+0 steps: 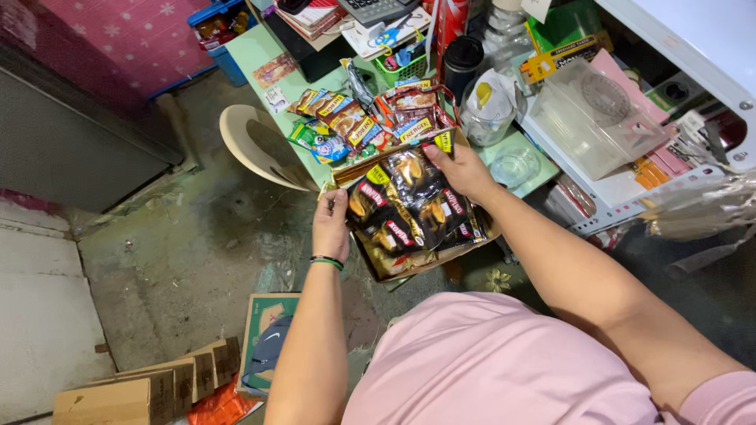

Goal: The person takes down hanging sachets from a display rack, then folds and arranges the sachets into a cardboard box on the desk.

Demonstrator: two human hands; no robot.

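Observation:
A shallow cardboard tray (429,264) full of dark sachet packs (409,208) rests at the near edge of a green table (260,51). My left hand (331,224) grips the tray's left edge, a green band on its wrist. At the tray's far right corner, my right hand (461,169) pinches the top of a sachet pack. Strips of colourful snack sachets (358,122) lie on the table just beyond the tray.
A beige plastic chair (256,145) stands left of the table. Clear plastic containers (587,118), a glass jar (488,106), a black bottle (463,63) and a green basket (402,67) crowd the table's right. Flattened cardboard boxes (157,386) lie on the concrete floor.

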